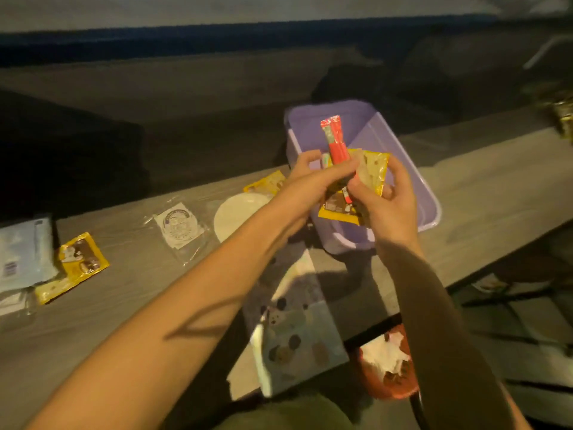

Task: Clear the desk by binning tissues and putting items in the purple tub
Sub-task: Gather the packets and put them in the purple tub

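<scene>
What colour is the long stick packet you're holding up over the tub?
Red, with a little green patch near the top. The stick packet shows best in the head view.

You have one purple tub (412, 169) at 1 o'clock on the surface (483, 193). Yellow packets number four: two in your hands (376, 169) (338, 209), one at 12 o'clock (266, 183), one at 9 o'clock (73, 265). One red stick pack (335, 141), one white disc (238, 212), one clear sticker sleeve (179, 226), one orange bin (387, 367) at 5 o'clock.
</scene>
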Demonstrator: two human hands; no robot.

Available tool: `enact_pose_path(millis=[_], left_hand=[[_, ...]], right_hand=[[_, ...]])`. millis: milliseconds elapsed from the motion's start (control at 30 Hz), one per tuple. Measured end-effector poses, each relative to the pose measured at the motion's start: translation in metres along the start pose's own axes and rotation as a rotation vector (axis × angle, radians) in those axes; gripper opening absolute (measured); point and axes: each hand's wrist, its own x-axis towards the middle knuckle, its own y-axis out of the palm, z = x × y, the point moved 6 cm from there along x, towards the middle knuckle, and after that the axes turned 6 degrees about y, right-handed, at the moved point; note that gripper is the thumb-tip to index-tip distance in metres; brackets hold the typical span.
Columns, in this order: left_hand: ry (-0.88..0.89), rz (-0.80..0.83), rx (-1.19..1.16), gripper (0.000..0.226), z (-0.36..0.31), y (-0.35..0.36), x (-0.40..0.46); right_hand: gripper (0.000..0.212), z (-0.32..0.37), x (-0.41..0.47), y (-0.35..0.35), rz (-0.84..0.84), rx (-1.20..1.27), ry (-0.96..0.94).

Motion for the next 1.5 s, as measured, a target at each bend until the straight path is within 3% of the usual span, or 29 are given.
enact_pose_path(millis=[100, 233, 300, 433, 600, 700, 767, 833, 900, 967, 1033, 1100, 1200, 1400, 1500], left_hand=[[-0.107, 0.096, 0.042, 0.078, 0.017, 0.031, 0.015], [-0.28, 0.145, -0.046, 0.045, 0.035, 0.046, 0.023], [-0.354, 0.164, -0.096, 0.041, 0.04, 0.05, 0.02], [-0.235, 0.072, 0.003, 0.085, 0.036, 0.046, 0.03], [-0.055, 0.031, -0.055, 0.039, 0.011, 0.023, 0.031], [0.025, -0.021, -0.052, 0.033, -0.003, -0.013, 0.026], [0.063, -0.1, -0.065, 0.024, -0.002, -0.046, 0.022], [0.047, -0.213, -0.105, 0.016, 0.009, -0.083, 0.016], [0.005, -0.337, -0.178, 0.016, 0.026, -0.118, 0.005], [-0.033, -0.41, -0.219, 0.014, 0.042, -0.148, -0.007], [-0.05, -0.425, -0.227, 0.015, 0.054, -0.17, -0.016], [-0.054, -0.432, -0.255, 0.015, 0.059, -0.186, -0.024], [-0.059, -0.431, -0.285, 0.015, 0.06, -0.202, -0.031], [-0.024, -0.503, -0.318, 0.013, 0.057, -0.223, -0.032], [0.032, -0.47, -0.27, 0.043, 0.049, -0.222, -0.034]], right_hand=[[0.047, -0.012, 0.023, -0.024, -0.027, -0.108, 0.05], [0.044, -0.036, 0.048, -0.032, 0.014, -0.311, 0.179], [0.046, -0.044, 0.058, -0.028, 0.069, -0.395, 0.229], [0.054, -0.057, 0.075, -0.02, 0.11, -0.59, 0.29], [0.048, -0.066, 0.077, -0.015, 0.094, -0.682, 0.335], [0.033, -0.042, 0.075, -0.012, -0.1, -0.704, 0.118], [0.023, -0.019, 0.056, 0.006, -0.146, -0.56, -0.166], [0.017, 0.001, 0.026, 0.039, -0.092, -0.493, -0.501], [0.02, 0.0, 0.009, 0.08, 0.069, -0.525, -0.617], [0.023, -0.021, 0.012, 0.125, 0.271, -0.674, -0.545], [0.033, -0.059, 0.033, 0.157, 0.377, -0.894, -0.355], [0.045, -0.096, 0.055, 0.172, 0.4, -1.005, -0.149], [0.059, -0.121, 0.067, 0.179, 0.333, -1.072, -0.049], [0.057, -0.103, 0.056, 0.174, 0.236, -0.548, 0.191], [0.065, -0.067, 0.03, 0.172, 0.418, -0.287, 0.185]])
